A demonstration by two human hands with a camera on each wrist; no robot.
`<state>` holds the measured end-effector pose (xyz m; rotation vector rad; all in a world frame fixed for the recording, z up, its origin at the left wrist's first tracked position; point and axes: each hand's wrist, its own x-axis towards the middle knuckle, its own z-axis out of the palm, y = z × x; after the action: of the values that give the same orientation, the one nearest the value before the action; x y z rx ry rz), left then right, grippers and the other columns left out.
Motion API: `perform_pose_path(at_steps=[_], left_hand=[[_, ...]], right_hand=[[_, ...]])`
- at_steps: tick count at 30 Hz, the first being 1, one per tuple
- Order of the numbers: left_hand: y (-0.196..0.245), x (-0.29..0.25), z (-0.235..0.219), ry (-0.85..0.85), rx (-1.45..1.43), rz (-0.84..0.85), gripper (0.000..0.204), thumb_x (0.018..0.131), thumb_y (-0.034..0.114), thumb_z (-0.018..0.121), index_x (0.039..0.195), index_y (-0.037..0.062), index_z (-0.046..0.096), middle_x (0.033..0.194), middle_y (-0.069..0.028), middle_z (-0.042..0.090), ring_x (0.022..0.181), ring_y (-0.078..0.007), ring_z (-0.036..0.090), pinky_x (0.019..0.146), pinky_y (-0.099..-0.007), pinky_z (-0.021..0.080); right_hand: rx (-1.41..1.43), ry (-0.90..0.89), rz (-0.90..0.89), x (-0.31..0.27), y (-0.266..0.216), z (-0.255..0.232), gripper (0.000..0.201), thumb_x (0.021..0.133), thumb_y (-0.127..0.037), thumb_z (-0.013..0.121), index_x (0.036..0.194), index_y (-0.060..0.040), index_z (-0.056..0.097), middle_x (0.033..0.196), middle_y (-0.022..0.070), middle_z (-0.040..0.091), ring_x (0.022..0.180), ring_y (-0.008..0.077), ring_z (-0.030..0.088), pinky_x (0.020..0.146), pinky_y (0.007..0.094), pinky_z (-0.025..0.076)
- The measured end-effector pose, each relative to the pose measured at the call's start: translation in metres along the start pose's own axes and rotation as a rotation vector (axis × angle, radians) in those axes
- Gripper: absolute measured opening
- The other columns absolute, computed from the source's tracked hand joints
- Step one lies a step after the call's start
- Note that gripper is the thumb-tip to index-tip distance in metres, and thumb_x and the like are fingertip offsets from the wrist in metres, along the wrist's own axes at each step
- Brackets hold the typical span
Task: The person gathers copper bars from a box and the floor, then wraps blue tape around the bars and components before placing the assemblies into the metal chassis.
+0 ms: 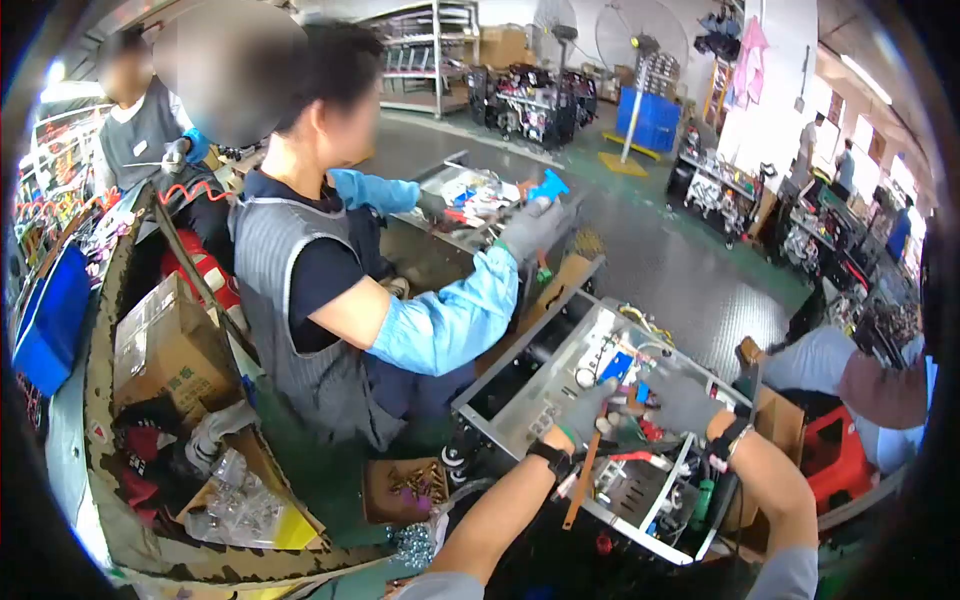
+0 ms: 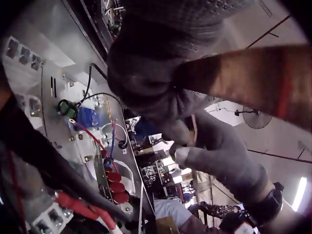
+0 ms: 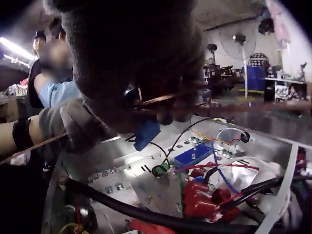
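Note:
The gloved left hand (image 1: pixel 585 412) grips a long flat copper-coloured strip (image 1: pixel 582 482), which hangs toward the wearer; in the left wrist view the fingers curl round the strip (image 2: pixel 234 78). Facing it is the gloved right hand (image 1: pixel 690 405), fingers bent. In the right wrist view the right hand (image 3: pixel 136 58) pinches a copper-coloured piece (image 3: pixel 158 99), and a blue part (image 3: pixel 147 135) shows just below its fingers. Under both hands lies an open metal chassis (image 1: pixel 520 395) with a blue component (image 3: pixel 194 155), red discs (image 3: pixel 197 197) and wires.
A black cable (image 3: pixel 122 207) crosses the chassis front. To the left are a box of brass-coloured parts (image 1: pixel 405 490) and a carton (image 1: pixel 170 350). A seated person in blue sleeves (image 1: pixel 450 315) works at a neighbouring chassis. A red stool (image 1: pixel 835 455) stands at the right.

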<state>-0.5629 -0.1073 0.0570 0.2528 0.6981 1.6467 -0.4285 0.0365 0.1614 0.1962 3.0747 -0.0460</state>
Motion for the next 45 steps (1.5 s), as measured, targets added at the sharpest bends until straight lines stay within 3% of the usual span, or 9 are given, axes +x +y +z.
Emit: perform_pose_path(at_steps=[3,5,9,18,22,28,33,35,45], left_hand=[[-0.004,0.016,-0.014,0.007,0.098,0.105,0.035,0.099,0.043,0.046,0.108,0.0133,0.062,0.084,0.0019,0.06,0.053,-0.0066,0.05,0.039,-0.0183,0.035],[0.003,0.004,0.006,0.183,0.066,0.121,0.03,0.099,0.042,0.046,0.098,0.0166,0.063,0.074,0.0018,0.058,0.051,-0.0057,0.049,0.038,-0.0177,0.034],[0.019,-0.007,0.016,0.219,0.252,0.208,0.031,0.099,0.038,0.043,0.101,0.0136,0.061,0.075,0.0,0.06,0.051,-0.0064,0.049,0.037,-0.0189,0.031],[0.029,-0.007,0.018,-0.038,0.084,0.113,0.053,0.097,0.059,0.038,0.112,0.0146,0.062,0.078,0.0024,0.061,0.05,-0.0047,0.045,0.038,-0.0177,0.027],[0.041,-0.006,0.023,-0.087,0.171,0.215,0.047,0.1,0.049,0.038,0.115,0.0094,0.058,0.066,0.0011,0.056,0.043,-0.005,0.038,0.038,-0.0174,0.028],[0.043,0.004,0.014,-0.087,0.436,0.263,0.041,0.1,0.043,0.04,0.103,0.0104,0.064,0.06,0.0028,0.054,0.047,-0.0041,0.044,0.041,-0.0196,0.029],[0.026,0.01,0.026,0.091,0.523,0.33,0.045,0.097,0.051,0.048,0.083,0.0118,0.066,0.055,0.0024,0.051,0.045,-0.0069,0.044,0.044,-0.0228,0.032],[0.03,0.005,0.03,0.1,0.5,0.298,0.044,0.097,0.05,0.049,0.081,0.0112,0.063,0.055,0.0019,0.049,0.045,-0.0067,0.044,0.043,-0.0232,0.032],[0.03,0.011,0.015,0.004,0.544,0.263,0.047,0.098,0.05,0.044,0.091,0.0077,0.065,0.061,0.0012,0.053,0.05,-0.0081,0.05,0.041,-0.0248,0.035]], right_hand=[[0.15,-0.041,0.135,0.0,-0.025,-0.035,0.06,0.08,-0.033,0.067,0.131,-0.0074,0.049,0.108,0.0213,0.064,0.098,0.0374,0.062,0.088,0.0427,0.049],[0.253,0.055,0.143,0.001,-0.016,-0.02,0.056,0.077,-0.028,0.07,0.127,-0.0087,0.053,0.111,0.0195,0.063,0.101,0.0374,0.062,0.09,0.0414,0.049],[0.289,0.193,0.051,0.006,-0.017,-0.007,0.061,0.071,-0.017,0.072,0.129,-0.0127,0.052,0.104,0.0172,0.064,0.093,0.0359,0.063,0.083,0.0411,0.051],[0.23,0.177,0.067,0.016,-0.028,-0.008,0.061,0.073,-0.021,0.071,0.13,-0.0171,0.051,0.103,0.015,0.065,0.094,0.0341,0.063,0.082,0.0411,0.05],[0.296,0.304,0.155,0.012,-0.032,-0.007,0.063,0.072,-0.021,0.072,0.131,-0.0144,0.049,0.105,0.015,0.064,0.092,0.0352,0.062,0.08,0.042,0.05],[0.245,0.109,0.137,0.012,0.003,-0.009,0.036,0.079,-0.019,0.066,0.113,-0.0083,0.065,0.092,0.0175,0.066,0.085,0.036,0.063,0.075,0.0429,0.05],[0.242,0.306,-0.026,0.014,0.019,0.006,0.025,0.082,-0.019,0.063,0.103,-0.0067,0.069,0.087,0.0189,0.067,0.082,0.0362,0.063,0.076,0.0423,0.05],[0.273,0.188,0.008,0.014,0.012,-0.004,0.025,0.084,-0.02,0.062,0.103,-0.005,0.068,0.09,0.0192,0.066,0.086,0.0364,0.063,0.08,0.0417,0.05],[0.303,0.061,0.043,0.017,0.018,-0.009,0.027,0.088,-0.021,0.054,0.105,-0.0028,0.063,0.095,0.0215,0.063,0.092,0.0391,0.059,0.083,0.0449,0.048]])
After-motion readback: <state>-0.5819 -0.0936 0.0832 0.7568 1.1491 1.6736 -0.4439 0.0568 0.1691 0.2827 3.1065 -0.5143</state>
